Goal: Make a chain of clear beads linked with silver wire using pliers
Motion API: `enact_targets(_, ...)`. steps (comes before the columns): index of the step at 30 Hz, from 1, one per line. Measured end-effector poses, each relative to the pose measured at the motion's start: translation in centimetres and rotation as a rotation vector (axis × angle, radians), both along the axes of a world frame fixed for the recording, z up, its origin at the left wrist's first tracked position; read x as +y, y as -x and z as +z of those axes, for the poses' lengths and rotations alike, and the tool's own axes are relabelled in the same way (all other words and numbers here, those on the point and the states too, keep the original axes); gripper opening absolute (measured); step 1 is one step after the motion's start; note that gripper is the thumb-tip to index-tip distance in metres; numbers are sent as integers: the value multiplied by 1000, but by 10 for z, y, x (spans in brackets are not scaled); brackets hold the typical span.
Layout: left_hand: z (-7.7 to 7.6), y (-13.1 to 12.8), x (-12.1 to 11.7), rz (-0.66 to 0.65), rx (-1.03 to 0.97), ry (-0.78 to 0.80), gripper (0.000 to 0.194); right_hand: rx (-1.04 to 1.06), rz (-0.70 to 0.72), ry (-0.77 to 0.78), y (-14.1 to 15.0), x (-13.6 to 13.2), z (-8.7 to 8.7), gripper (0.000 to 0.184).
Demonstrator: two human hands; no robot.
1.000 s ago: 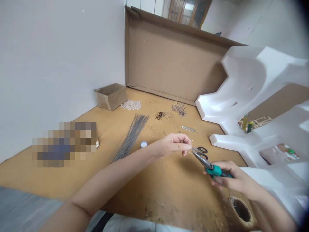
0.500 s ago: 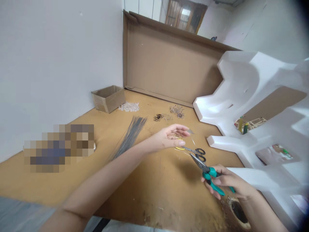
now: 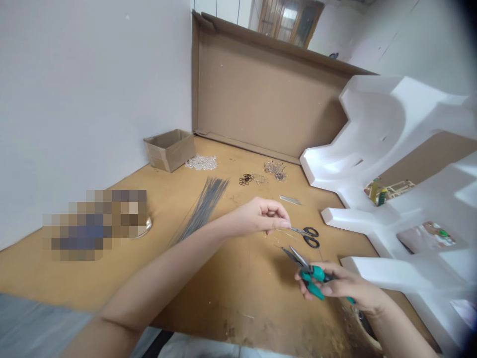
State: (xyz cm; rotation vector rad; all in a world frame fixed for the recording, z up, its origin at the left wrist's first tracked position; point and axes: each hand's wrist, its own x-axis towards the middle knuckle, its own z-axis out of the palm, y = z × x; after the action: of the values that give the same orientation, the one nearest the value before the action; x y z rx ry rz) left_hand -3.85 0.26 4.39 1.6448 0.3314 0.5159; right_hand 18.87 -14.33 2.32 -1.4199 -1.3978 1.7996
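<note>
My left hand (image 3: 270,216) is over the table with thumb and fingers pinched together; what they hold, if anything, is too small to make out. Just past the fingertips lies a pair of black-handled scissors (image 3: 311,237), its blades partly hidden by the hand. My right hand (image 3: 335,286) grips long-nose pliers (image 3: 312,273) with green handles. The plier jaws are spread apart and point up and left, below the scissors. A thin line of wire shows near the jaw tips. Left of my hands, a bundle of thin grey wires (image 3: 204,206) lies partly behind my left forearm.
Small piles of clear pieces (image 3: 201,162), black rings (image 3: 246,179) and metal bits (image 3: 276,170) lie toward the back. Short wire pieces (image 3: 290,200) lie beyond my left hand. A cardboard box (image 3: 169,151) stands back left; white foam packing (image 3: 346,219) borders the right side.
My left hand's fingers have closed from a loose, open shape into a pinch. The pliers have moved left and slightly down, and their jaws have opened.
</note>
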Motion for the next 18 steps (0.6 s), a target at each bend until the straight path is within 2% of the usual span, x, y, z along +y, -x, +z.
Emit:
enact_targets(4, 1, -1, 5, 61, 84, 83, 21, -399, -148, -252, -1, -3, 1, 34)
enact_targets(7, 1, 0, 5, 95, 160, 36, 20, -610, -199, -360, -6, -7, 3, 31)
enact_targets(15, -5, -1, 3, 41, 259, -64, 25, -788, -84, -350, -4, -8, 44, 21)
enact_targets(18, -6, -1, 3, 35, 281, -82, 26, -887, -18, -377, 1, -4, 53, 22)
